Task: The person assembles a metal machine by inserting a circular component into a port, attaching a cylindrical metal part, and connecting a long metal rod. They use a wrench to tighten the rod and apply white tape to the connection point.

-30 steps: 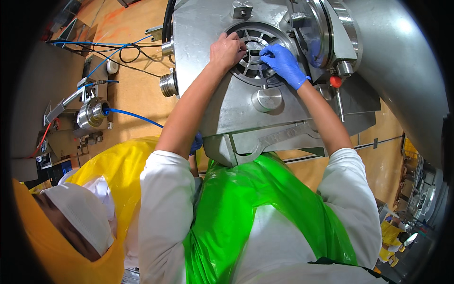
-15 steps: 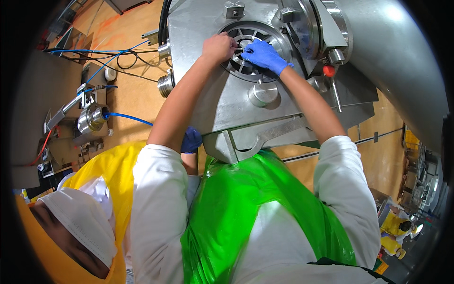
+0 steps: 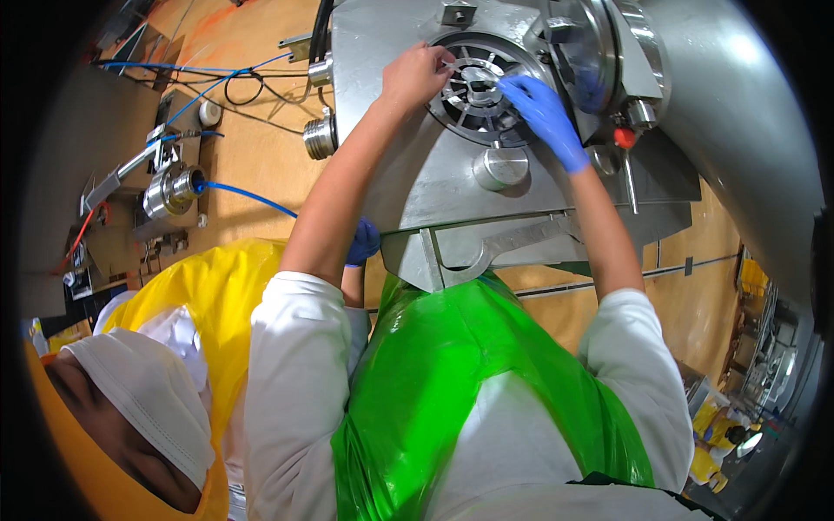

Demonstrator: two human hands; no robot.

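Bare L hand (image 3: 420, 74) and blue-gloved R hand (image 3: 543, 117), 2 in all, are resting at 1 spoked metal insert (image 3: 479, 95), which is sitting in the round opening of a steel machine (image 3: 426, 184). L fingers are lying bent at its upper-L edge; can't tell if they're gripping. R fingers are lying part-bent over its R side, tips near the hub; can't tell their grip either. Spokes are part-hiding behind the hands, so no exact no.

Just below the opening, 1 round metal knob (image 3: 500, 168) is standing on the panel; nearer the wearer, 1 flat spanner (image 3: 526, 236) is lying along the front edge. To the R, 1 thick-rimmed disc (image 3: 586, 61) is standing on edge, w/ 1 red knob (image 3: 624, 137) below. On the L side, 1 threaded fitting (image 3: 320, 137) is jutting out.

2 white sleeves (image 3: 295, 347) & 1 green apron (image 3: 434, 365) are covering the wearer. 1 co-worker (image 3: 217, 286) in yellow is standing at L, w/ 1 blue-gloved hand (image 3: 363, 243) showing near the wearer's L forearm. Farther L, 1 blue hose (image 3: 252, 197) is running from 1 metal coupling (image 3: 174, 191).
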